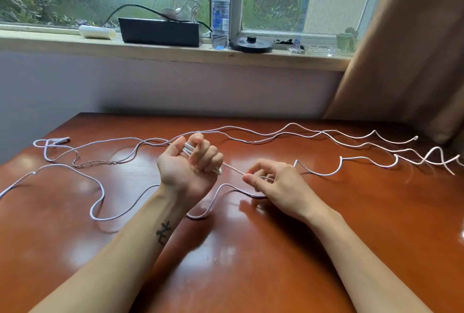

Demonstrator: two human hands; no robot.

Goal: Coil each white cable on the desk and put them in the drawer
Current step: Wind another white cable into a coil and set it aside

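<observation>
Several long white cables lie in wavy lines across the reddish-brown desk [251,250]. My left hand [190,164], palm up over the middle of the desk, grips a small bundle of coiled white cable [187,150] in its curled fingers. From that fist a taut stretch of the same cable runs right to my right hand [271,182], which pinches it between thumb and forefinger. Beyond my right hand this cable [324,174] trails off in loops toward the right edge. Another white cable [100,187] winds along the left side. No drawer is in view.
Two more white cables [276,132] stretch along the back of the desk toward a brown curtain [414,49] at the right. On the window sill stand a black box [160,31], a water bottle [220,11], a white tube [96,31] and a black disc [251,44].
</observation>
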